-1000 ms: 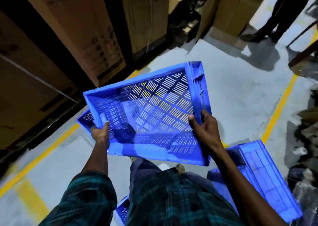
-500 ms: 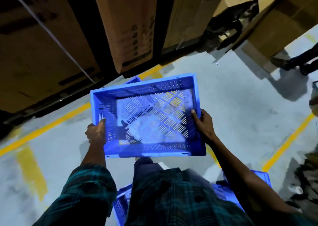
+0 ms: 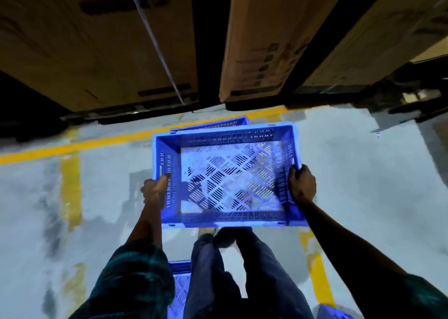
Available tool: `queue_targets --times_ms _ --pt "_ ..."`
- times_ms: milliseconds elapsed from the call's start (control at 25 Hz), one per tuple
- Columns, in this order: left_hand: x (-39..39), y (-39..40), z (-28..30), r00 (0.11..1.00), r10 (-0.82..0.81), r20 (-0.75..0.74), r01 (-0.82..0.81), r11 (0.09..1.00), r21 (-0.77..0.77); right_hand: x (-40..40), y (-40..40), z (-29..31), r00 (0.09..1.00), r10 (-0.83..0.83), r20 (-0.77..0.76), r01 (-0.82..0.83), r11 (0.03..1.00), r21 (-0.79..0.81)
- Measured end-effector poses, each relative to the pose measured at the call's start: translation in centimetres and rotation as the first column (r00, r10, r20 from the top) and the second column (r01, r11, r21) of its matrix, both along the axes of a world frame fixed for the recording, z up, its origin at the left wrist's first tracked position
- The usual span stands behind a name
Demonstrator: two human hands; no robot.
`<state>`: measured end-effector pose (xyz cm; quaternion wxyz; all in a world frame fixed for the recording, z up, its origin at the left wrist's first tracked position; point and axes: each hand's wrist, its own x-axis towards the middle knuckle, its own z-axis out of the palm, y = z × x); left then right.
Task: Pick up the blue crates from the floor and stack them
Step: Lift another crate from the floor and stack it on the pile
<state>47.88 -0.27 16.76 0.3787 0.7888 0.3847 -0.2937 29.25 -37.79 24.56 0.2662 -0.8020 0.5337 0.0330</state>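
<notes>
I hold a blue slotted crate (image 3: 228, 180) level in front of me, open side up, above the grey floor. My left hand (image 3: 155, 192) grips its left wall near the handle slot. My right hand (image 3: 301, 185) grips its right rim. Just beyond the held crate, the edge of another blue crate (image 3: 213, 124) shows on the floor near the yellow line. A third blue crate (image 3: 179, 287) lies on the floor behind my left leg, mostly hidden. A blue corner (image 3: 334, 312) shows at the bottom right.
Tall cardboard boxes (image 3: 261, 39) stand on dark racking right ahead, past a yellow floor line (image 3: 72, 145). More yellow lines (image 3: 317, 270) mark the grey concrete floor on both sides. My legs (image 3: 218, 270) fill the lower middle.
The crate has gone from tilted to level and sits square in front of me. My view has turned left and down toward the racking; the crates on the right have slid out of sight.
</notes>
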Motion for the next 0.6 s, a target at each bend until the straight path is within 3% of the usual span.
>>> queue_targets --times_ms 120,320,480,600 --pt "2.4 -4.0 -0.2 0.997 0.04 0.068 -0.039 0.999 -0.027 4.9 -4.5 -6.0 0.997 0.057 0.051 -0.059 0.997 0.054" --pt "7.4 -7.8 -10.7 0.984 0.098 0.148 -0.101 0.995 0.013 11.4 -9.6 -18.0 0.987 0.081 0.139 -0.093 0.992 0.085" --pt "10.2 -9.1 -16.7 0.963 0.027 0.269 -0.049 0.996 0.076 14.7 -11.0 -24.1 0.968 0.088 0.233 -0.127 0.979 0.157" --pt "11.7 -8.4 -20.8 0.949 -0.139 0.283 0.112 0.987 0.111 16.4 -12.4 -28.3 0.961 0.117 0.25 -0.169 0.965 0.199"
